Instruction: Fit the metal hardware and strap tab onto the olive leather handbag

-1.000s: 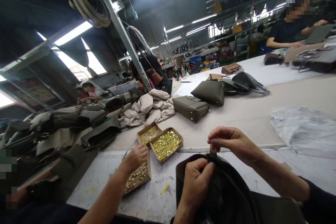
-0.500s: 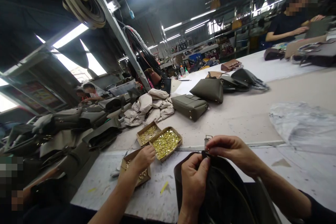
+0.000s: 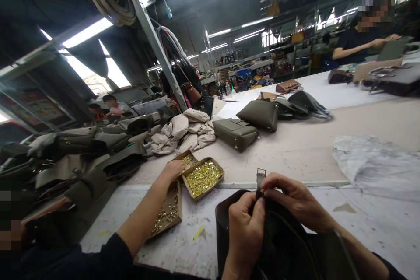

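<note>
A dark brown leather bag (image 3: pixel 278 245) stands open at the table's near edge. My left hand (image 3: pixel 244 227) is closed on its rim, thumb and fingers pinching the leather. My right hand (image 3: pixel 292 199) is closed just beside it, pinching a small strap tab with a metal buckle (image 3: pixel 260 177) that sticks up from the rim. The two hands almost touch at the tab.
A co-worker's arm (image 3: pixel 144 218) reaches from the left into cardboard boxes of brass fittings (image 3: pixel 203 178). Olive handbags (image 3: pixel 236 133) and beige cloth (image 3: pixel 183 133) lie further back, bag parts are piled at left, and a plastic sheet (image 3: pixel 377 162) lies right. Another person works at the far right.
The buckle tab has come up above the bag's rim between my hands. The co-worker's hand moved from the near box to the far one.
</note>
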`<state>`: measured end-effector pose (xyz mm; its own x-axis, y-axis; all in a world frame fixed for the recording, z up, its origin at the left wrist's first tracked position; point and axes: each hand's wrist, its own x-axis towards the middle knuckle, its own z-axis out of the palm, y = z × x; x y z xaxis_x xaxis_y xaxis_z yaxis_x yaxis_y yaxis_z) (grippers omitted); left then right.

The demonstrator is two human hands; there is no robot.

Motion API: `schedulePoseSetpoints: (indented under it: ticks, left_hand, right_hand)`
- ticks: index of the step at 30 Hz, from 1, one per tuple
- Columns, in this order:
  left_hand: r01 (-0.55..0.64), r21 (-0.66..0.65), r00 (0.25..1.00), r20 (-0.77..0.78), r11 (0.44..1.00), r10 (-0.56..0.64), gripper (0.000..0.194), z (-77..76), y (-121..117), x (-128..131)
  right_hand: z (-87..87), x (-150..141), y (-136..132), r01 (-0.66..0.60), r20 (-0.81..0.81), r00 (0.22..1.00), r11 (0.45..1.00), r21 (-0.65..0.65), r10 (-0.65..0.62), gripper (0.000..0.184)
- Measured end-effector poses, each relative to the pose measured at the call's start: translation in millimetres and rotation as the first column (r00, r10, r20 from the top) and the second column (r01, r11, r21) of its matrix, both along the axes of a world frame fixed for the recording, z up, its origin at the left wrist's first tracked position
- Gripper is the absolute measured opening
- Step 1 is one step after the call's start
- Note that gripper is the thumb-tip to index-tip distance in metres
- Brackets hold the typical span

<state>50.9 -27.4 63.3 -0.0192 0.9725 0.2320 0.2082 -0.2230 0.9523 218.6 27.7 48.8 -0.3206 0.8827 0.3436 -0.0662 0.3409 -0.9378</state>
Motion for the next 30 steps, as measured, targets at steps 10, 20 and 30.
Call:
schedulePoseSetpoints:
  ticks: [10, 20, 30]
  left_hand:
    - [0.028, 0.098, 0.981, -0.192, 0.995, -0.008, 0.024, -1.2, -0.5, -0.6]
    - [0.003, 0.182, 0.941, -0.332, 0.983, 0.059, 0.023, -1.4, -2.4, -1.3]
    - [0.004, 0.305, 0.913, -0.39, 0.952, 0.121, 0.02, -4.4, -2.3, -2.0]
  right_hand:
    - [2.5, 2.4, -1.8, 0.007, -0.01, 1.0, 1.0, -0.013, -0.007, 0.027]
    - [6.7, 5.0, -1.4, 0.023, 0.07, 0.997, 0.997, 0.076, -0.028, 0.018]
    - [9.5, 7.3, -2.6, 0.027, 0.119, 0.992, 0.981, 0.192, -0.05, 0.009]
